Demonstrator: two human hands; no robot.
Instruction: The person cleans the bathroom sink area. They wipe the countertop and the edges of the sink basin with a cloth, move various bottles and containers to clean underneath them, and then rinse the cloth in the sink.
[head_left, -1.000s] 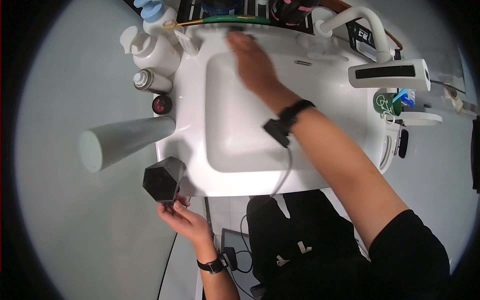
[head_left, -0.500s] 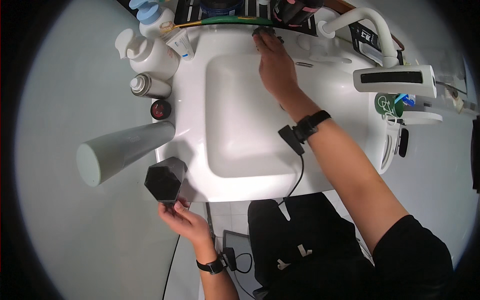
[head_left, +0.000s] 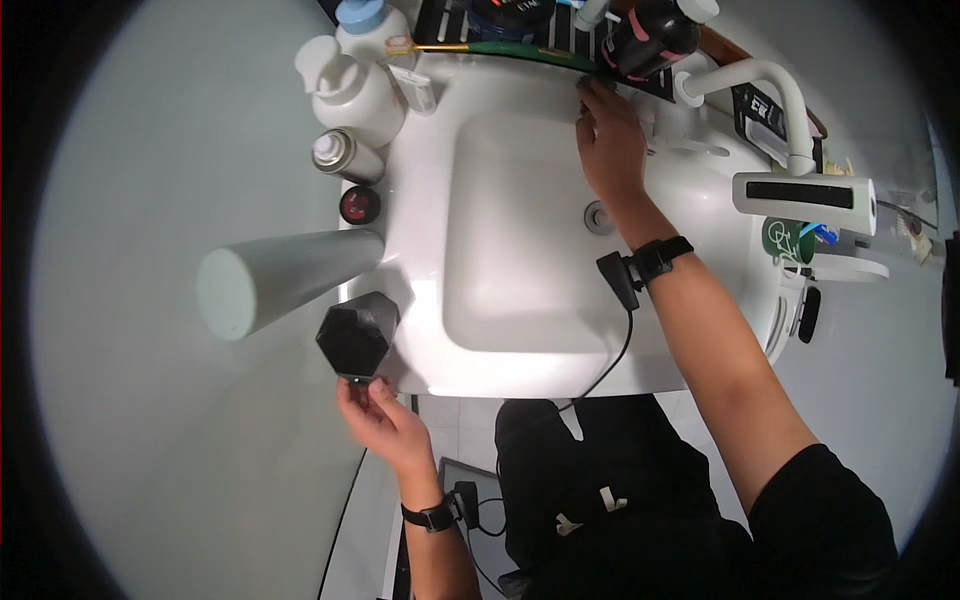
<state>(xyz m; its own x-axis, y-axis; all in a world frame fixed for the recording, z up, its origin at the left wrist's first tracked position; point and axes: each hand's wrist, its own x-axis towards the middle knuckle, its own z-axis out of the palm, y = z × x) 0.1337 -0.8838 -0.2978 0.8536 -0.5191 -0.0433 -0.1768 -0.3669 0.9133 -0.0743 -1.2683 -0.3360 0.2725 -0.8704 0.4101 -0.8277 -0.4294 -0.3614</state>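
My right hand (head_left: 612, 150) reaches across the white sink (head_left: 500, 230) to its back rim. Its fingers are closed on a small dark, crumpled scrubbing pad (head_left: 585, 100), mostly covered by them. Close beside it are the base of the tap and a dark bottle with pink marks (head_left: 650, 42). My left hand (head_left: 385, 422) is at the front left corner, thumb and fingers closed at the near lower side of a black hexagonal cup (head_left: 357, 338). The fingertips are partly hidden by the cup.
Along the left edge stand a tall pale cylinder (head_left: 290, 280), a red-and-black lidded jar (head_left: 360, 205), a spray can (head_left: 348, 155) and white pump bottles (head_left: 355, 98). A green-handled brush (head_left: 520, 50) lies along the back rack. The white tap (head_left: 800, 195) arches at the right.
My right hand has slid rightward along the back rim with the scrubbing pad, toward the tap's base. The view has shifted, uncovering the drain. My left hand stays at the cup.
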